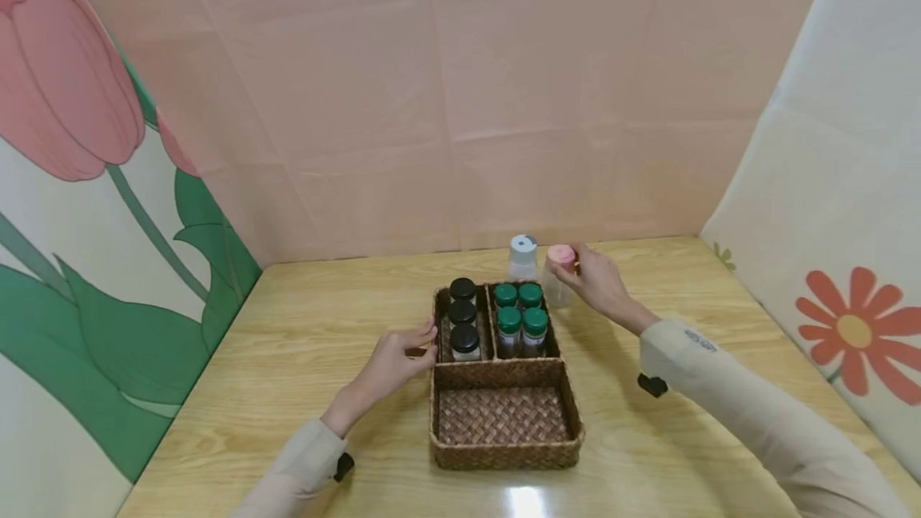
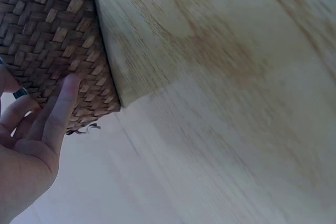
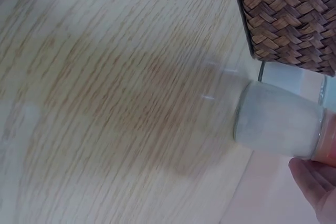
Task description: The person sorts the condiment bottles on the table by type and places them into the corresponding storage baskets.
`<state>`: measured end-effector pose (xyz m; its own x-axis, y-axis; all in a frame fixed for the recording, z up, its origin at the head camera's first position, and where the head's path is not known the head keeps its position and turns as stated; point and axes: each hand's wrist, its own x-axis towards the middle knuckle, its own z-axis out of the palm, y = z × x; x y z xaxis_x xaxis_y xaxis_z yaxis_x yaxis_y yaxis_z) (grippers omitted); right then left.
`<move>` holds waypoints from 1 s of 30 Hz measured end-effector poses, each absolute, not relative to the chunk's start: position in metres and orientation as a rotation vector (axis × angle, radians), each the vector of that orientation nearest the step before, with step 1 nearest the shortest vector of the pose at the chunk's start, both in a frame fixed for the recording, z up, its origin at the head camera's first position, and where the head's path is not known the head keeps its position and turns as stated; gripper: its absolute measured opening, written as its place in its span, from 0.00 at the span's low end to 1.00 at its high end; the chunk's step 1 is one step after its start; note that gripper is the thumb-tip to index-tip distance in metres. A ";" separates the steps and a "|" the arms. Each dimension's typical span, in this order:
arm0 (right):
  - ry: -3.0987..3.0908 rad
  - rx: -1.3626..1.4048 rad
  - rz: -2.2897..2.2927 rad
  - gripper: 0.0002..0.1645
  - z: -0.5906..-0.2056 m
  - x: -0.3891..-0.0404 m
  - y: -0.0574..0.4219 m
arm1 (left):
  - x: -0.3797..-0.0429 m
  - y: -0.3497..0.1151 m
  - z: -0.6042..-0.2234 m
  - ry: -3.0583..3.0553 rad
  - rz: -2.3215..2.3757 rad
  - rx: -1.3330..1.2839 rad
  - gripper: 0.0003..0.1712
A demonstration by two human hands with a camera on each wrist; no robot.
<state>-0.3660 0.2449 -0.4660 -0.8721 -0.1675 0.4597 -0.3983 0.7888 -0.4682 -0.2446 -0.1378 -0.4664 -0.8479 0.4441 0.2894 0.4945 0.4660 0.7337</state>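
Observation:
My right hand [image 1: 600, 282] grips the pink lid of a frosted, see-through jar [image 3: 278, 121] just beyond the basket's far right corner. Whether the jar's base touches the table, I cannot tell. Fingers of my left hand [image 1: 392, 362] rest against the left outer wall of the brown woven basket [image 1: 507, 456]; in the left wrist view the fingertips [image 2: 71, 82] touch the weave. Black-lidded jars [image 1: 464, 338] stand in a row in its back left compartment. Several green-lidded jars [image 1: 535, 322] fill the back right one. The front compartment shows its bare woven bottom.
A second clear jar with a pale blue lid [image 1: 523, 250] stands behind the basket, left of the pink-lidded one. The wood-grain table [image 1: 338, 302] ends at a pink cloth backdrop [image 1: 446, 102]. Flower-printed cloths [image 1: 849, 334] hang along both sides.

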 end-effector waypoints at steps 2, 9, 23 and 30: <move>-2.561 0.440 0.807 0.29 -0.465 -0.364 0.246 | -0.244 -0.138 -0.467 -2.655 -1.336 -0.833 0.21; -2.528 0.469 0.817 0.29 -0.456 -0.359 0.251 | -0.243 -0.137 -0.464 -2.668 -1.317 -0.815 0.21; -2.486 0.448 0.817 0.27 -0.447 -0.355 0.256 | -0.245 -0.138 -0.464 -2.657 -1.312 -0.826 0.20; -2.466 0.452 0.802 0.26 -0.439 -0.346 0.255 | -0.244 -0.137 -0.466 -2.651 -1.317 -0.827 0.21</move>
<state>-0.3465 0.2546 -0.4389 -0.8178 -0.1526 0.5549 -0.4498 0.7710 -0.4509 -0.2445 -0.1374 -0.4663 -0.8530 0.4347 0.2889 0.4929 0.4885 0.7200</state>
